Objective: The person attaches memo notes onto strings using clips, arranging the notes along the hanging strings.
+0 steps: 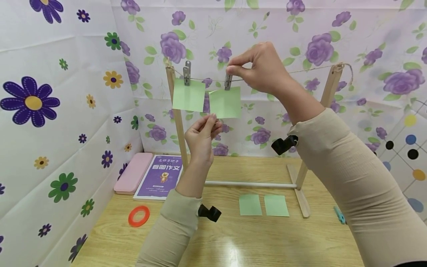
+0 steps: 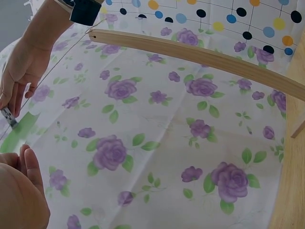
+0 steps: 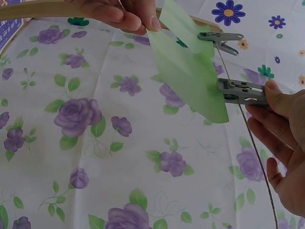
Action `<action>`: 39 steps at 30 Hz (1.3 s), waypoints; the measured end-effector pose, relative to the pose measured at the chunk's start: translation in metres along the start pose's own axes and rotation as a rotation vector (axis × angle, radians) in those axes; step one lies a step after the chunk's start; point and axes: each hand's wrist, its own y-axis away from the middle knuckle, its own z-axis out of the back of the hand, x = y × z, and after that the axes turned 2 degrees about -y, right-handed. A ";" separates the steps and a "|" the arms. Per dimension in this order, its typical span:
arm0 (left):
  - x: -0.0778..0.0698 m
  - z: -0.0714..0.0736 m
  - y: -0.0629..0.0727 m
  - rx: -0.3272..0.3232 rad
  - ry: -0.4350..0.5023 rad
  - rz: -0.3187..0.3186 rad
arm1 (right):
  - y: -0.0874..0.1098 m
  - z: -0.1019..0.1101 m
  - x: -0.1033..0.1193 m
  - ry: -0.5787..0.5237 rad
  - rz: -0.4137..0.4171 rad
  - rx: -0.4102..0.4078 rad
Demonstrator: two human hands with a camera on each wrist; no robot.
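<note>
In the head view, my right hand (image 1: pixel 261 68) pinches the grey clothespin (image 1: pixel 228 81) between thumb and forefinger. That clothespin sits over the string (image 1: pixel 217 80) at the top edge of a green square of paper (image 1: pixel 227 104). My left hand (image 1: pixel 204 135) pinches the paper's lower left corner. To the left, a second green paper (image 1: pixel 188 96) hangs from the string under another clothespin (image 1: pixel 186 76). The right wrist view shows the held clothespin (image 3: pixel 243 90) biting the edge of the paper (image 3: pixel 195 81), its handle end between my fingers.
The string runs between two wooden posts (image 1: pixel 330 87). On the table (image 1: pixel 253 241) lie two green papers (image 1: pixel 250 205), a red ring of tape (image 1: pixel 138 216), a purple book (image 1: pixel 160 178), a pink case (image 1: pixel 134 173) and a small teal object (image 1: pixel 339 215). A white rod (image 1: pixel 250 184) crosses low behind the papers.
</note>
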 end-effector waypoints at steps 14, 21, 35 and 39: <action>-0.001 0.000 -0.001 0.026 -0.017 -0.055 | -0.003 0.004 0.005 0.040 -0.022 0.133; -0.001 -0.001 -0.001 0.034 -0.018 -0.067 | -0.004 0.006 0.005 0.030 -0.036 0.189; 0.001 -0.001 -0.003 0.019 -0.022 -0.052 | -0.003 0.001 0.000 0.030 -0.058 0.202; 0.002 -0.001 -0.004 0.020 -0.026 -0.048 | 0.000 -0.001 -0.002 0.046 -0.060 0.168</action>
